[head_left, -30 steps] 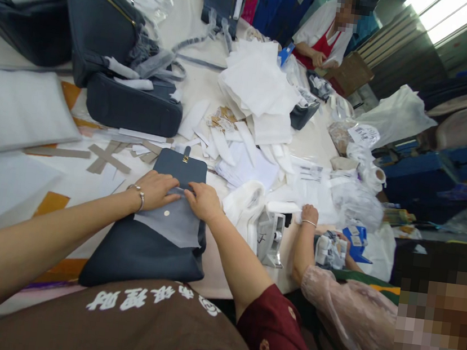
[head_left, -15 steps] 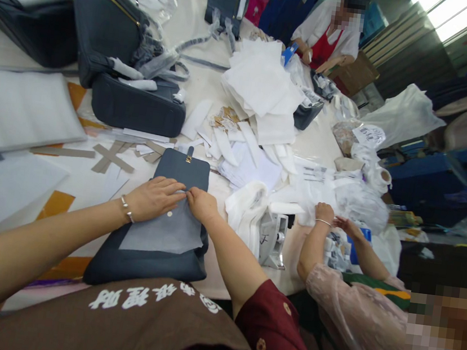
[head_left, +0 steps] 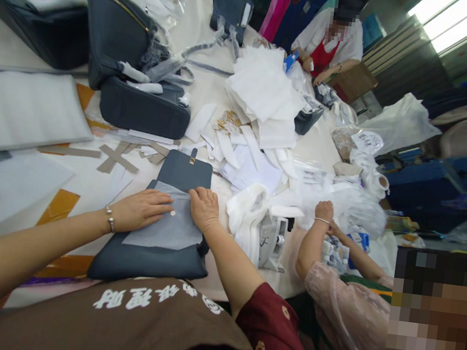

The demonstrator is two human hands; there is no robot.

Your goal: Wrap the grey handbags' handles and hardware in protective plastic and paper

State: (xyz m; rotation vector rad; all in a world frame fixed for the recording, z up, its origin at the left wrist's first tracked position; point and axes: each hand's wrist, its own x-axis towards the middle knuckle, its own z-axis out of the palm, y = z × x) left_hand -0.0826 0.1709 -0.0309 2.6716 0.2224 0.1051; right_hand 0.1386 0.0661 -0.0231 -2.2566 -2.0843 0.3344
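Note:
A dark blue bag (head_left: 150, 264) lies in front of me with its flap (head_left: 187, 176) folded away from me, a gold clasp (head_left: 192, 160) on its tab. Over the bag's body is spread a thin translucent sheet (head_left: 179, 231) with a small round white spot. My left hand (head_left: 144, 209) rests flat on the left part of this sheet, fingers stretched out. At the sheet's upper right corner, my right hand (head_left: 204, 208) has its fingers bent and closed on the edge; the fingertips are partly hidden.
Paper strips (head_left: 120, 158) and a pile of white sheets (head_left: 261, 87) lie beyond the bag. A tape dispenser (head_left: 271, 245) stands at right. More dark blue bags (head_left: 143, 107) are at the back left. A co-worker's hand (head_left: 324, 210) is close on the right.
My hands have moved apart: the left slid left and toward me, the right went to the sheet's upper right corner. The sheet's top edge now shows between them.

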